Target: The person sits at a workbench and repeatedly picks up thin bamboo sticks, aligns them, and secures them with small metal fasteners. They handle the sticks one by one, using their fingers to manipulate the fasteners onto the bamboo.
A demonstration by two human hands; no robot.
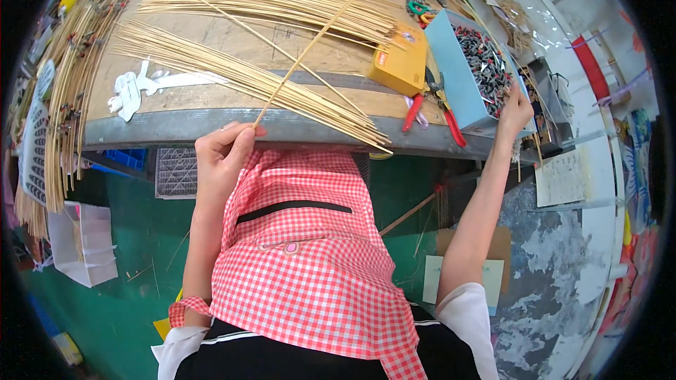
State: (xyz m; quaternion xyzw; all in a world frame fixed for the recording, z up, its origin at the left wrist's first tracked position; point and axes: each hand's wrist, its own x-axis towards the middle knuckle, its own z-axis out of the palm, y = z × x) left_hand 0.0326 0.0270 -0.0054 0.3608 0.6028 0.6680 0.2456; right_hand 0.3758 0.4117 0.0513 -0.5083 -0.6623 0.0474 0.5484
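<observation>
My left hand (227,155) is closed at the table's near edge, thumb and fingers pinching the lower end of a long thin bamboo stick (329,24). The stick slants up and away to the right, over the other sticks. At the right, my right hand (517,110) is at the near end of a light blue box (458,88), its fingers drawn together at the small dark and red pieces (482,60) inside. Whatever the fingertips hold is too small to make out. Two loose bundles of sticks, a near one (239,77) and a far one (274,8), lie across the table.
Beside the blue box are a yellow box (400,58) and red-handled pliers (451,123). White gloves (128,95) lie at the table's left. More sticks with dark tips (74,91) stand in a mass further left. A white bin (84,243) sits on the green floor.
</observation>
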